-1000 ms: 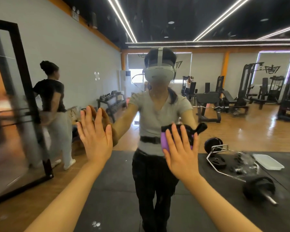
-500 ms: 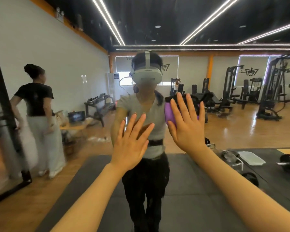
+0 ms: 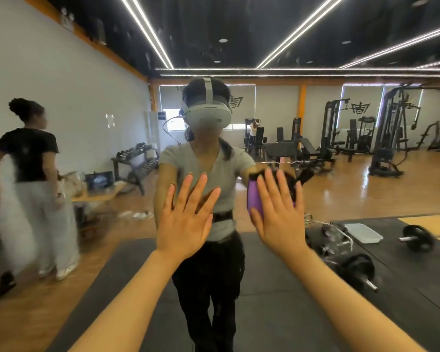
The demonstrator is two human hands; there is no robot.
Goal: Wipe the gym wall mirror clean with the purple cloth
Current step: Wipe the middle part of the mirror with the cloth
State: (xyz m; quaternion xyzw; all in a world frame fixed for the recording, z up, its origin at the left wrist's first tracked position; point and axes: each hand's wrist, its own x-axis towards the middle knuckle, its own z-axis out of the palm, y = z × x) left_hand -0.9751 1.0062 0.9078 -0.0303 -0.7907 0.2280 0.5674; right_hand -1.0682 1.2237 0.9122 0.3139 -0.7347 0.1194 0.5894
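Purple cloth [image 3: 254, 203]: pressed flat against the gym wall mirror [image 3: 341, 189] under our right hand [image 3: 280, 214], at about chest height of our reflection, right of centre; only its left edge and a dark fringe above the fingertips show past the hand

Change noted: over the last second our right hand has carried the cloth up from waist level of the reflection and a little rightward, while our left hand [image 3: 186, 219] has slid in from far left to just beside it. We judge one stroke finished and the wiping mid-course; smears show on the glass up high, so much of the pane is left

Right hand: fingers straight and spread, palm pushing the cloth onto the glass, nothing pinched

Left hand: fingers straight and spread, empty, palm toward the mirror; we cannot tell whether it touches the glass
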